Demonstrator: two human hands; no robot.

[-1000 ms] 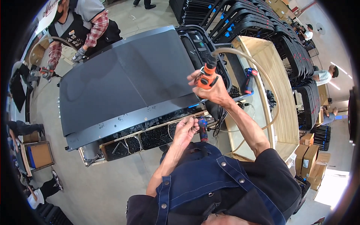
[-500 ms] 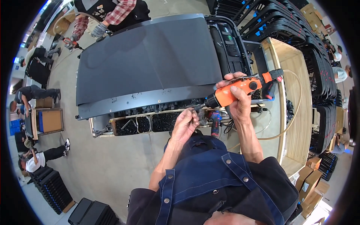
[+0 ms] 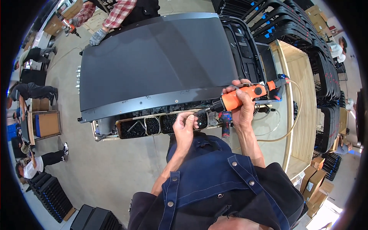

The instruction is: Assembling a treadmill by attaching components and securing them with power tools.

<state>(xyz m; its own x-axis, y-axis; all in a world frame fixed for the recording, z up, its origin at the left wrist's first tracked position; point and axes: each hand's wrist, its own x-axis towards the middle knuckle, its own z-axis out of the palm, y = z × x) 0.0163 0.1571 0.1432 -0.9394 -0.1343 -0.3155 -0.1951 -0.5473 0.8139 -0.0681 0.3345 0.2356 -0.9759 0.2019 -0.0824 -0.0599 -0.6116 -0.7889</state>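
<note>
One orange power driver (image 3: pixel 240 98), earlier upright, now slants in the right hand (image 3: pixel 245 110) by the dark panel's (image 3: pixel 153 61) near right corner, bit at the pinched left hand (image 3: pixel 185 124), contents too small to tell; co-worker's driver (image 3: pixel 69 27), now clear of the panel.

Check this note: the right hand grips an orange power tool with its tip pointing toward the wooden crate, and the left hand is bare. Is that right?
Not quite: the tip points away from the wooden crate, toward the left hand, as the head view shows. The right hand does grip the orange power tool, and the left hand is bare.
</note>
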